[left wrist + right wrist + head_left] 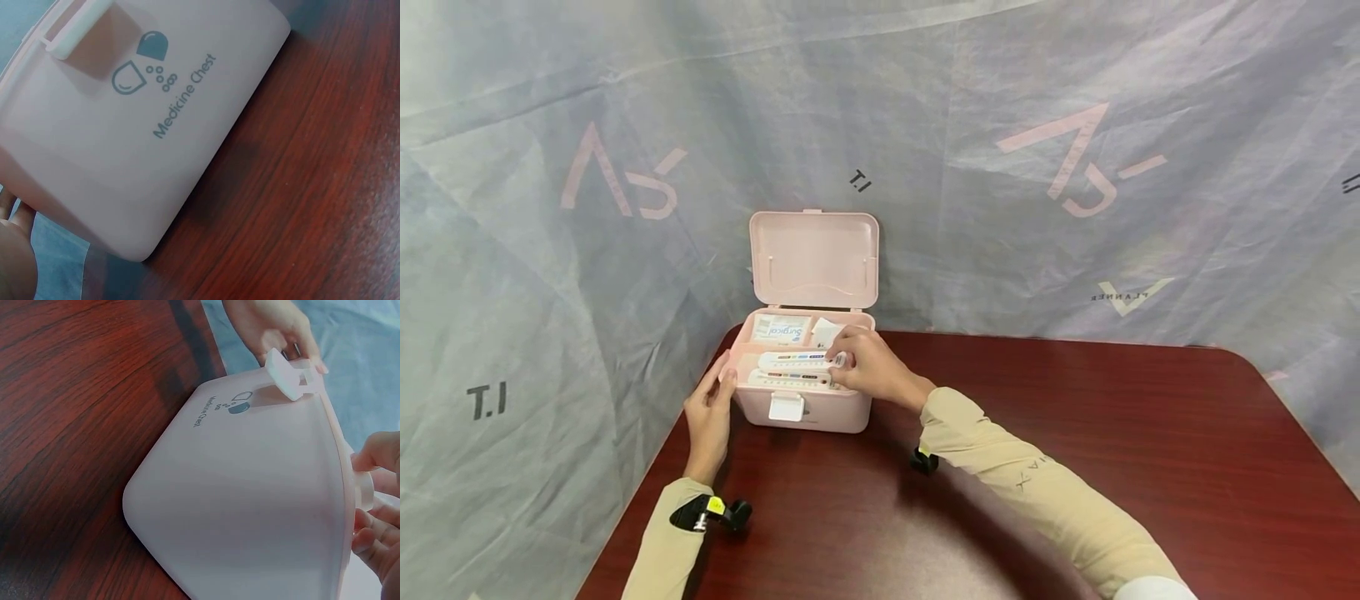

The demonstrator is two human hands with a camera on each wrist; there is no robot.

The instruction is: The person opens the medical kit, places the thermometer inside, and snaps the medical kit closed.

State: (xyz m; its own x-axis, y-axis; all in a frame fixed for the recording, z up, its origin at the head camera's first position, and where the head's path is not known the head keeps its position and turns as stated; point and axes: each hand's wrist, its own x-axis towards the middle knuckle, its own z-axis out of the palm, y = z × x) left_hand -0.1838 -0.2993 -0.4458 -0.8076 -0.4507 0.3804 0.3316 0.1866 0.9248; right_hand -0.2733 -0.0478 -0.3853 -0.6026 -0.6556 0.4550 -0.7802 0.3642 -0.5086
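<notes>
A pale pink medicine chest [842, 414] stands with its lid [815, 258] raised. Two slim white sticks with coloured markings, like thermometers, lie one behind the other across its front; the rear one [782, 361] is slightly higher than the front one [775, 378]. My right hand [871, 364] pinches the rear thermometer at its right end. In the right wrist view a rounded white end [364, 490] shows between the fingers. My left hand [707, 417] holds the chest at its front left corner, thumb toward the front and fingers along the side.
A white packet marked Surgical [780, 329] and another white packet [826, 332] sit in the chest's rear compartments. Its white latch [786, 407] hangs at the front. The chest stands on a dark red wooden table [1075, 417], close to a grey printed curtain [970, 183].
</notes>
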